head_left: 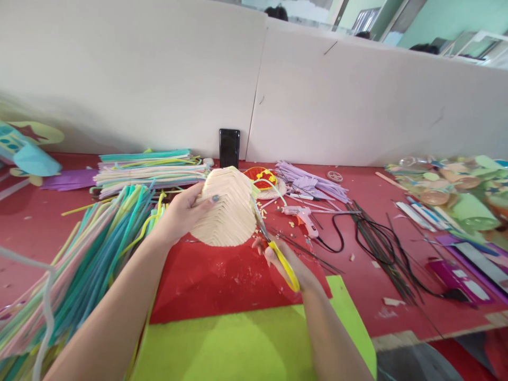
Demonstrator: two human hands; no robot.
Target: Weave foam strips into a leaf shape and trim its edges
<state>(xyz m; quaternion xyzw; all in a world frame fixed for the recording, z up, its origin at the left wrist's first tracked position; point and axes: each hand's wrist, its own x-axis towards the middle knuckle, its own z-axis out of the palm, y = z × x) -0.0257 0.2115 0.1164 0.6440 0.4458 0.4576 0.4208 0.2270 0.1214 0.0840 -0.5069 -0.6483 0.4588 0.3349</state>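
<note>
My left hand [192, 209] grips the left edge of a cream, ridged piece [226, 211] that looks built from pipe cleaners laid in a chevron pattern. The piece is held up, tilted towards me, over a red sheet [222, 280]. In my right hand [278, 259] is a pair of scissors with yellow handles [286, 267]. Their blades lie along the right edge of the cream piece; whether they are parted is too small to tell. Behind it, a red and yellow round piece [262, 177] is partly hidden.
Bundles of coloured pipe cleaners [130, 238] lie at left, lilac ones [309, 180] behind. A pink glue gun [304, 217] with a black cord [381, 248] rests at right. A phone [229, 148] stands against the white partition [159, 79]. Felt cut-outs [468, 201] crowd the far right.
</note>
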